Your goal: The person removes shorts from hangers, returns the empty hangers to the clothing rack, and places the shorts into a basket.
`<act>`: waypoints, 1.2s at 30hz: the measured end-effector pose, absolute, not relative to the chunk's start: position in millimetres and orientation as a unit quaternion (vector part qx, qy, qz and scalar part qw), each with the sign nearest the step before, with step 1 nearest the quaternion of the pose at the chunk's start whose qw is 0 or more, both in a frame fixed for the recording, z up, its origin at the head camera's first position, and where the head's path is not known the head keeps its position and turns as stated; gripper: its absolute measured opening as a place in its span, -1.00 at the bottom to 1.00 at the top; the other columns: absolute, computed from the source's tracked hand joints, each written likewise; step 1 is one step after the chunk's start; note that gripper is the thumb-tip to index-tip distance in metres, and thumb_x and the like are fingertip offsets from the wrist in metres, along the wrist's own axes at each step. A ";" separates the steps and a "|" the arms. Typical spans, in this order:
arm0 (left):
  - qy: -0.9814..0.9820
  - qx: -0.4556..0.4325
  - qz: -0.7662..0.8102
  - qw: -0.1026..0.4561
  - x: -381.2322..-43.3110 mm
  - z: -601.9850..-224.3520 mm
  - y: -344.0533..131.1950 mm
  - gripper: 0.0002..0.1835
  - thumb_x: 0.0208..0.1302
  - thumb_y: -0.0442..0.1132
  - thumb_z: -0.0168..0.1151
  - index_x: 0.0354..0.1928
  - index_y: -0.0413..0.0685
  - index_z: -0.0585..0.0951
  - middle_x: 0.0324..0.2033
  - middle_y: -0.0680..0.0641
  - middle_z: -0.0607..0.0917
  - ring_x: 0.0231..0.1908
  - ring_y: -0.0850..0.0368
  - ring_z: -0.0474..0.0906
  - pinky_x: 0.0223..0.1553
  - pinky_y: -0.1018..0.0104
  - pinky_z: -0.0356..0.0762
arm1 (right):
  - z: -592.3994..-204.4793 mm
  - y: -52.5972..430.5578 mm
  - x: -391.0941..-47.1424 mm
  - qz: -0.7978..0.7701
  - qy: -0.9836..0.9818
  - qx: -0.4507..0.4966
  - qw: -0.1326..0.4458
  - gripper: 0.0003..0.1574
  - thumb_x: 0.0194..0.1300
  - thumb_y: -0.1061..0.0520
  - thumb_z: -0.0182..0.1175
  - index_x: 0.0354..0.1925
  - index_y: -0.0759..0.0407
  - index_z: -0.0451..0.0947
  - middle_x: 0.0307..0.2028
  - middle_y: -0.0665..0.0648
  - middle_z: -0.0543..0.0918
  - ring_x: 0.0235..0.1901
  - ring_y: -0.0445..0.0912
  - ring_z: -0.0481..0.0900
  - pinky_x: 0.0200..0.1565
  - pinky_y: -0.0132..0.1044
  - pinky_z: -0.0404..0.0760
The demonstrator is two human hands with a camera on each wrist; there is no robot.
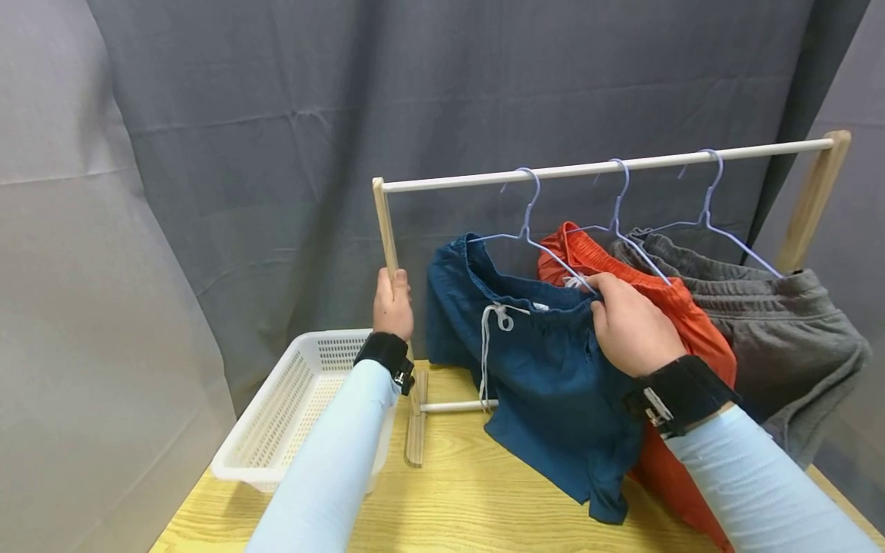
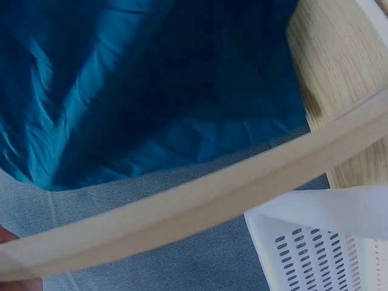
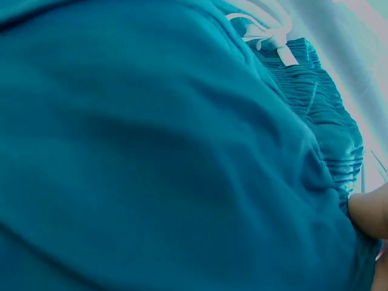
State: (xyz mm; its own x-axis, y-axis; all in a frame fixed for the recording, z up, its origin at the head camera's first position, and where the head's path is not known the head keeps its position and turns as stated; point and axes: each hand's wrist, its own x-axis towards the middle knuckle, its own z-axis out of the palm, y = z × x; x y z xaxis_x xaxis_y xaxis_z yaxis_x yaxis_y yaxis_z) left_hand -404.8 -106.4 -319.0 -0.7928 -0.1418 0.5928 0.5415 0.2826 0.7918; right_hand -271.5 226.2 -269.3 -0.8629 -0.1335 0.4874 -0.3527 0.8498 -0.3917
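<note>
1. Grey cloth (image 1: 242, 169) is hung behind the fingers of the left hand (image 1: 392, 303) and the right hand (image 1: 632, 322); below them a wooden table (image 1: 449, 499) is seen.
2. The near post (image 1: 384, 230) of the rack (image 1: 812, 203) is wrapped by the left fingers; the white basket (image 1: 257, 399) is set below and left of them.
3. The blue shorts (image 1: 553, 369) are pinched at the waistband (image 1: 567, 302) between right thumb and fingers, by one end of a lilac hanger (image 1: 526, 230); most of the cloth is draped below and left of that pinch.
4. The waistband could be pulled off the hanger if it is tugged downward.
5. The hook (image 1: 536, 183), above the right fingers, could be unseated from the rail (image 1: 449, 183) by an upward push; the rack could be rocked if the post is released mid-tug.
6. The red shorts (image 1: 708, 338), just behind the right fingers, could be dragged if caught.
7. The blue cloth is softly creased and gathered at the waist, with a white drawstring (image 1: 485, 346) knotted left of the right fingers.
</note>
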 end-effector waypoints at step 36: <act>-0.745 -0.134 -0.582 0.298 -405.2 -319.0 -106.4 -0.61 0.62 0.08 -0.22 -0.05 -0.12 0.37 -0.36 -0.05 0.45 -0.31 0.03 0.44 -0.22 0.21 0.36 | -264.7 237.3 -273.8 0.285 -0.899 0.129 0.307 -0.68 0.55 0.23 -0.11 0.15 0.36 0.37 0.00 0.41 0.56 -0.17 0.24 0.48 -0.09 0.18 0.44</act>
State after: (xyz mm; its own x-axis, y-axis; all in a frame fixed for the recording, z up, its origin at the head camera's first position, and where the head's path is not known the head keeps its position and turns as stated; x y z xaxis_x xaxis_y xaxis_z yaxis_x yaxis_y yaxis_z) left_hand -405.2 -106.4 -319.0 -0.7866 -0.1482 0.5994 0.5460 0.2864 0.7873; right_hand -273.8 237.3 -264.7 -0.7783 -0.0573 0.6253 -0.4070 0.8042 -0.4330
